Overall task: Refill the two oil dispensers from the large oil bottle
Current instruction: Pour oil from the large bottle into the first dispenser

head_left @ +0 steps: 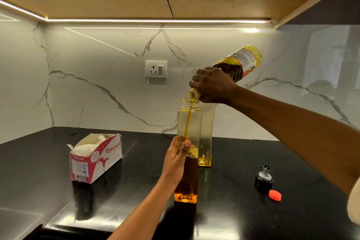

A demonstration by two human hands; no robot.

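My right hand (pixel 213 85) grips the neck of the large oil bottle (pixel 238 63), tipped mouth-down over a tall square glass dispenser (pixel 190 122). A thin stream of oil falls from the bottle mouth through the dispenser's open top. Oil fills roughly the lower third of this dispenser. My left hand (pixel 176 159) wraps around its middle and steadies it on the black counter (pixel 136 191). A second dispenser (pixel 206 148) stands just behind it to the right, with only a little oil at its bottom; its top is hidden behind my right hand.
An opened tissue box (pixel 95 159) lies on the counter to the left. A black pourer cap (pixel 264 178) and a small red bottle cap (pixel 275 195) rest to the right. A wall socket (pixel 156 69) sits on the marble backsplash, under overhead cabinets.
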